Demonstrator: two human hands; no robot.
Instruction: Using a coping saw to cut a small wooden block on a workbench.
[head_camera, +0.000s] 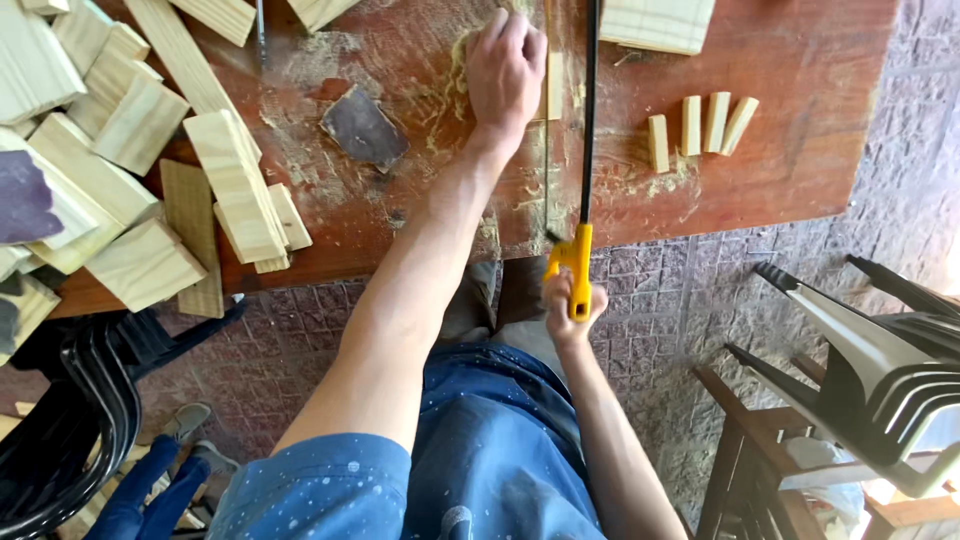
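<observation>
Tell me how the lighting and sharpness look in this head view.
Head view: soft daylight, no hard shadows on the table; glare washes out the lower right corner by the chairs; the left hand and wood blocks are sharp; the right hand on the saw is slightly soft; wide-angle bending shows at the edges.

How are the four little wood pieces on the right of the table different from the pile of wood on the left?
The four small pieces are short, slim sticks set side by side in a neat row; the pile of blocks holds bigger, wider slabs heaped at odd angles, some overlapping. The small pieces have bare table around them; the pile crowds the table's corner. Both are pale, raw wood.
</observation>
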